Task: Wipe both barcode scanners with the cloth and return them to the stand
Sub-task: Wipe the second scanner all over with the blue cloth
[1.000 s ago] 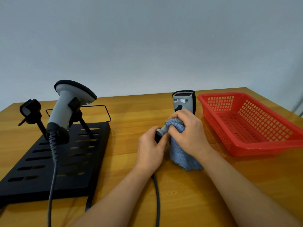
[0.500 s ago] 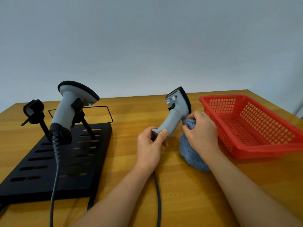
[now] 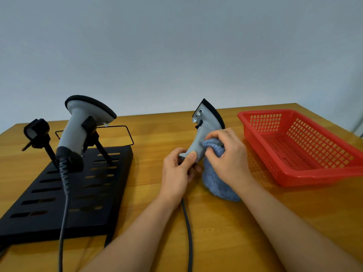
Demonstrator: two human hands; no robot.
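A grey barcode scanner (image 3: 204,126) with a black top stands tilted above the table's middle. My left hand (image 3: 176,171) grips the bottom of its handle. My right hand (image 3: 227,154) presses a blue cloth (image 3: 216,177) against the right side of the handle; the cloth hangs down to the table. A second grey scanner (image 3: 78,130) sits in the right holder of the black slotted stand (image 3: 64,195) on the left. The stand's left holder (image 3: 37,132) holds nothing.
A red plastic basket (image 3: 306,146) sits at the right with nothing in it. The held scanner's black cable (image 3: 187,232) runs toward me between my arms. The other scanner's coiled cable (image 3: 63,193) hangs over the stand's front.
The scanner was turned so its head now faces left instead of toward me. My right hand with the cloth moved from the front of the handle to its right side.
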